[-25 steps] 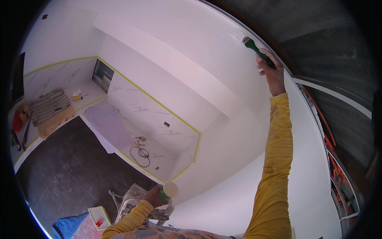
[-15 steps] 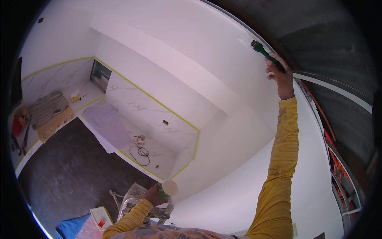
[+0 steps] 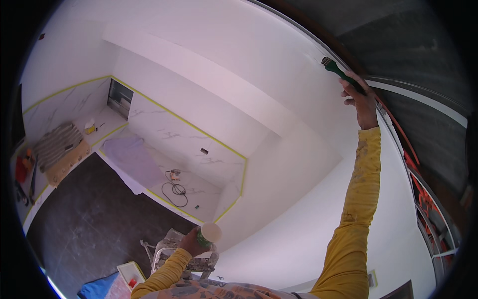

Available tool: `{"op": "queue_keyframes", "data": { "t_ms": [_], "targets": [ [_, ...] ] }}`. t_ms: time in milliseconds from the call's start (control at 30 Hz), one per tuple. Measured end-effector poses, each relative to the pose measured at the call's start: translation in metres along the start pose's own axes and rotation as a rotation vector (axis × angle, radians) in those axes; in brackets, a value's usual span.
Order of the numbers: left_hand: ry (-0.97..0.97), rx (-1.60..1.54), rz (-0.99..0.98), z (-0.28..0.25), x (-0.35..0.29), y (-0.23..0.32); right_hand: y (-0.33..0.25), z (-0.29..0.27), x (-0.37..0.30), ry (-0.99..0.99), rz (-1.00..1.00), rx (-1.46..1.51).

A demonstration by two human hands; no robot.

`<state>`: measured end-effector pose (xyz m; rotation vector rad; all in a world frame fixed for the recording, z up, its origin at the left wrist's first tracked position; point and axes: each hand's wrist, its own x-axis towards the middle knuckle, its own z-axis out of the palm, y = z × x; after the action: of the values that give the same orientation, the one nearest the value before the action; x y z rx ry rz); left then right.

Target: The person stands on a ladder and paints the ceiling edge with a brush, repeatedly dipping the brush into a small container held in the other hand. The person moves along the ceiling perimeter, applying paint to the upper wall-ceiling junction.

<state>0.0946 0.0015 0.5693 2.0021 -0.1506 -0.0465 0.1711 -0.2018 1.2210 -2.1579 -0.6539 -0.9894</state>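
High at the upper right, my right hand (image 3: 360, 102) is closed round the green handle of a paintbrush (image 3: 341, 73). The dark bristle end touches or nearly touches the white wall surface (image 3: 279, 55), close to its upper edge beside a dark gap. A slightly different white patch shows by the bristles. Low in the middle, my left hand (image 3: 191, 242) grips a green and white cup (image 3: 211, 232) from its side. The inside of the cup looks pale; I cannot tell how full it is.
Under my left hand stands a paint-spattered stepladder (image 3: 164, 251). A marble-patterned counter (image 3: 199, 197) edged with yellow tape carries a power tool (image 3: 174, 172) with a coiled cord, a lilac sheet (image 3: 132, 159) and a striped cloth (image 3: 59, 142). A white tray (image 3: 130, 271) lies near the ladder, above the dark floor (image 3: 99, 214).
My right hand and the paintbrush have shifted slightly right and down along the wall's upper edge. My left hand still holds the cup in nearly the same place.
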Motion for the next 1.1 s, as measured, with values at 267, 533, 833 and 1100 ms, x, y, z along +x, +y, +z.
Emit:
{"op": "queue_keyframes", "data": {
  "t_ms": [267, 533, 833, 1100],
  "targets": [
    [0.011, -0.012, 0.025, -0.005, 0.010, 0.000, -0.048, 0.009, -0.120, 0.066, -0.202, 0.069],
    [0.055, -0.066, 0.210, 0.008, 0.019, -0.029, 0.042, 0.134, -0.262, -0.620, 0.670, 0.338],
    [-0.020, -0.053, 0.099, -0.003, 0.015, -0.012, 0.103, 0.200, -0.366, -0.693, 0.631, 0.379],
    [0.019, -0.064, 0.089, 0.005, 0.017, -0.017, 0.129, 0.228, -0.396, -0.805, 0.632, 0.378]
  ]
}}
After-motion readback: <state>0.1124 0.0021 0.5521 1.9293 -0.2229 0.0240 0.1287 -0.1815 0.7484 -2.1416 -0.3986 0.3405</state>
